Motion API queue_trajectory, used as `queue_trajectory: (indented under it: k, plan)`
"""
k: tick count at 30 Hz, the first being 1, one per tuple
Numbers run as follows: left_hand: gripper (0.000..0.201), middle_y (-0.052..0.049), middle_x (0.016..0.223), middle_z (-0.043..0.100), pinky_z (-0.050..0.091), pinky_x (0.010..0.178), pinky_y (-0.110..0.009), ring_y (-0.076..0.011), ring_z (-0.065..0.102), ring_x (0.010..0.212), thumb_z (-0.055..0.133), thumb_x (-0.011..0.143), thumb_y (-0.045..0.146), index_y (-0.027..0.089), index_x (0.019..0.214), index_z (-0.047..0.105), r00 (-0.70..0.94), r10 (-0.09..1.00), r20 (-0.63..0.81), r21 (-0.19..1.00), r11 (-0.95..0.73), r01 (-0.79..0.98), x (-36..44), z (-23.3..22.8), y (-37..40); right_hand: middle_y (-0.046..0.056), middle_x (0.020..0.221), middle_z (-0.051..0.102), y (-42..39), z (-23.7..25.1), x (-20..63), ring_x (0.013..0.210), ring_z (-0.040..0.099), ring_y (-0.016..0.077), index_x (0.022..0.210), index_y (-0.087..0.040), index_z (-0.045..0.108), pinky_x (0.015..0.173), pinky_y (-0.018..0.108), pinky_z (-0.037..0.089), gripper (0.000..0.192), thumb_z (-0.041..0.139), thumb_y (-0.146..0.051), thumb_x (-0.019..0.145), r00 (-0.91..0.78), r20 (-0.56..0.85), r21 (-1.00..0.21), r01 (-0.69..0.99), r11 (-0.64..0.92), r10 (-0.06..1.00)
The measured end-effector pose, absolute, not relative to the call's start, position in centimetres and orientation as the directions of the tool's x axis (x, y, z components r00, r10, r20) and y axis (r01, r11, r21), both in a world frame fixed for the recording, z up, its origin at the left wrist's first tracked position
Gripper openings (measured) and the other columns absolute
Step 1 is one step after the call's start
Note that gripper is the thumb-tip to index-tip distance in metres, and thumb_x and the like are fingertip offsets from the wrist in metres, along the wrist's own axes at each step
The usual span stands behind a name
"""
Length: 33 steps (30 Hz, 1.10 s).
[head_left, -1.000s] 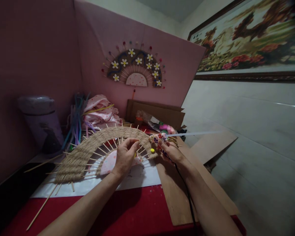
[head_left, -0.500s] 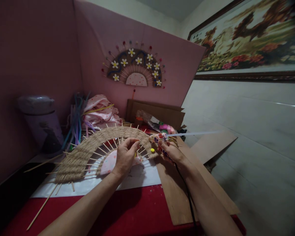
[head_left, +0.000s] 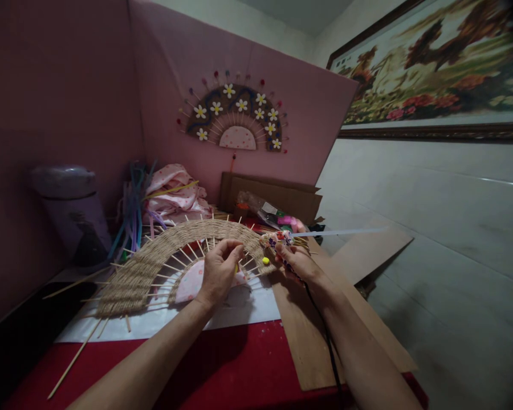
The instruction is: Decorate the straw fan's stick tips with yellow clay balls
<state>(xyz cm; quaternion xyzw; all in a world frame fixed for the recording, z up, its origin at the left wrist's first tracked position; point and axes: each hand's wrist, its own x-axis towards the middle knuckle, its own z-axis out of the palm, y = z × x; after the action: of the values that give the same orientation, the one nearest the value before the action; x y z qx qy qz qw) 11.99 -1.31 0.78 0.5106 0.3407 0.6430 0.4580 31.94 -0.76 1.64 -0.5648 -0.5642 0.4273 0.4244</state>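
Your left hand [head_left: 219, 269] pinches a thin stick of the light, brittle woven fan [head_left: 154, 265] lying on the surface, so grip near the weave; your right hand [head_left: 297, 263] clasps a patterned glue gun [head_left: 277, 242].

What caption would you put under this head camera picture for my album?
Left hand pinches a stick of the woven fan; right hand holds a patterned glue gun.

Dim room, light from right; left corner near black, edges warped and vignetted, slight softness, no glare.
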Motion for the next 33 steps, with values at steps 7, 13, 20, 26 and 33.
queue_trajectory:
  k: [7,13,20,26,33]
  plan:
    - [0.019,0.002,0.059,0.057,0.035,0.047,-0.022,-0.0083,0.046,0.049,0.065,0.069,0.033,0.015,0.075,0.062,-0.064,0.939,0.337,0.907,-0.343,-0.245,12.08,0.92,-1.32,-0.005,0.043,0.041,-0.36,1.25,32.16,0.027,0.032,0.0057,0.061,-0.019,0.052,0.025,0.021,0.017,0.055,0.057,-0.073,0.067,-0.008,-0.004,-0.967,0.256,-0.002,1.000]
    - [0.019,0.002,0.059,0.057,0.035,0.046,-0.021,-0.0080,0.045,0.048,0.064,0.071,0.033,0.015,0.075,0.062,-0.058,0.935,0.349,0.903,-0.353,-0.244,12.07,0.76,-1.26,-0.005,0.044,0.042,-0.30,1.08,32.17,0.028,0.031,0.0046,0.062,-0.019,0.051,0.026,0.021,0.018,0.053,0.056,-0.071,0.070,0.005,0.001,-0.967,0.253,0.000,1.000]
    - [0.018,0.002,0.059,0.057,0.035,0.045,-0.021,-0.0079,0.045,0.048,0.064,0.072,0.032,0.015,0.075,0.062,-0.058,0.932,0.357,0.903,-0.360,-0.234,12.11,0.91,-1.37,-0.004,0.044,0.045,-0.11,1.34,32.16,0.029,0.035,0.0062,0.061,-0.019,0.050,0.029,0.022,0.022,0.053,0.058,-0.071,0.068,0.020,0.026,-0.946,0.324,0.018,0.999]
    - [0.017,0.002,0.061,0.058,0.035,0.047,-0.021,-0.0078,0.046,0.050,0.063,0.073,0.031,0.015,0.076,0.062,-0.060,0.928,0.367,0.900,-0.371,-0.231,12.02,0.83,-1.35,-0.005,0.041,0.042,-0.10,1.26,32.36,0.029,0.035,0.0078,0.062,-0.019,0.050,0.029,0.022,0.021,0.055,0.053,-0.074,0.069,0.009,0.005,-0.934,0.358,0.001,1.000]
    - [0.017,0.002,0.062,0.058,0.037,0.048,-0.021,-0.0082,0.047,0.051,0.064,0.072,0.031,0.015,0.075,0.063,-0.062,0.931,0.361,0.902,-0.365,-0.232,12.04,0.88,-1.31,-0.005,0.044,0.045,-0.10,1.12,32.29,0.029,0.034,0.0055,0.064,-0.018,0.052,0.028,0.020,0.022,0.051,0.056,-0.069,0.071,0.008,0.027,-0.958,0.287,0.023,1.000]
